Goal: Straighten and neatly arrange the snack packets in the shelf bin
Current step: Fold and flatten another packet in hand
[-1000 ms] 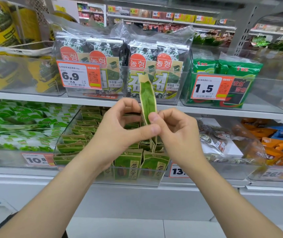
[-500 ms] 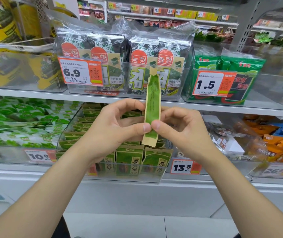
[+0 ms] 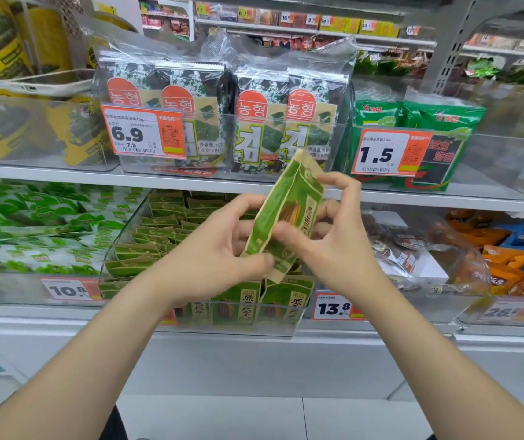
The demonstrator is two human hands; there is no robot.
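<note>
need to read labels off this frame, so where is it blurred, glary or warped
Head view: the green packet is motion-smeared, its print hard to read; the 6.9 price tag is sharp; the tag at far right blurs out; soft glare on the clear wrap over the seaweed packs; the shelf edge bows slightly from the wide lens; lighting even, no hard shadows.

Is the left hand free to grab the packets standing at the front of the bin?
Probably not yet: the left hand and right hand both hold a packet. The front packets sit just below, uncovered.
</note>
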